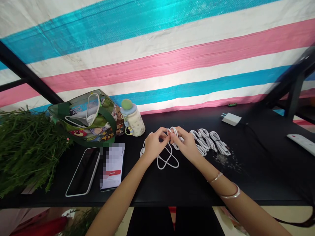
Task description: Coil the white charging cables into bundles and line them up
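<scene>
My left hand and my right hand meet over the black table, both pinching a white charging cable. Its coiled part sits between my fingers, and a loose loop hangs below onto the tabletop. Just right of my right hand lie several bundled white cables, close to my fingers but apparently not held. A white plug adapter lies farther back to the right, untouched by either hand.
To the left are a phone, a pixelated paper, a cream bottle, a printed bag holding a white cable, and green foliage. A white power strip sits right, before a striped tarp.
</scene>
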Motion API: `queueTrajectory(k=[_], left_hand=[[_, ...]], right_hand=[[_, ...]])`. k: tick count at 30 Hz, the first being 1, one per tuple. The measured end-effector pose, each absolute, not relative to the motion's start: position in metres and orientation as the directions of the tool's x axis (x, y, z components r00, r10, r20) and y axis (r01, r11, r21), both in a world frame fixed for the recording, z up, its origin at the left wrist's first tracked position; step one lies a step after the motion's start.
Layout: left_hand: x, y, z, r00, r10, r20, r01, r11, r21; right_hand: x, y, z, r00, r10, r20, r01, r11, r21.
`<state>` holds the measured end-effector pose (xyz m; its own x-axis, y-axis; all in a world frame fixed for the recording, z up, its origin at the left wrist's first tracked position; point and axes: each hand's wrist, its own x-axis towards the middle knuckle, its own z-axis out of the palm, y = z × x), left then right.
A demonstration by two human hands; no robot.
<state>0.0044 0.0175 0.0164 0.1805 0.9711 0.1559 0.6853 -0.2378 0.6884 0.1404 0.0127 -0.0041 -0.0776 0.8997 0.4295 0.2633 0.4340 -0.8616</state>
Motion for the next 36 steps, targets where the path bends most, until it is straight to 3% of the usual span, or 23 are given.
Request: queueTrajectory(k=[9, 20, 30, 36], left_hand=[[0.002, 0.021, 0.010, 0.175, 0.961, 0.212, 0.673, -0.274, 0.687], [0.002, 0.023, 0.007, 0.184, 0.971, 0.153, 0.702, -0.239, 0.671], [0.003, 0.024, 0.000, 0.284, 0.947, 0.148, 0.473, -0.273, 0.838], [0.004, 0.025, -0.003, 0.335, 0.930, 0.154, 0.395, -0.287, 0.873]], right_hand=[[0.144, 0.012, -0.002, -0.153, 0.926, 0.345, 0.205, 0.371, -0.906], [0.152, 0.024, 0.004, -0.206, 0.936, 0.284, 0.093, 0.308, -0.947], [0.152, 0.019, 0.002, -0.113, 0.975, 0.190, -0.096, 0.180, -0.979], [0.152, 0.017, 0.002, -0.119, 0.982, 0.149, -0.177, 0.126, -0.976]])
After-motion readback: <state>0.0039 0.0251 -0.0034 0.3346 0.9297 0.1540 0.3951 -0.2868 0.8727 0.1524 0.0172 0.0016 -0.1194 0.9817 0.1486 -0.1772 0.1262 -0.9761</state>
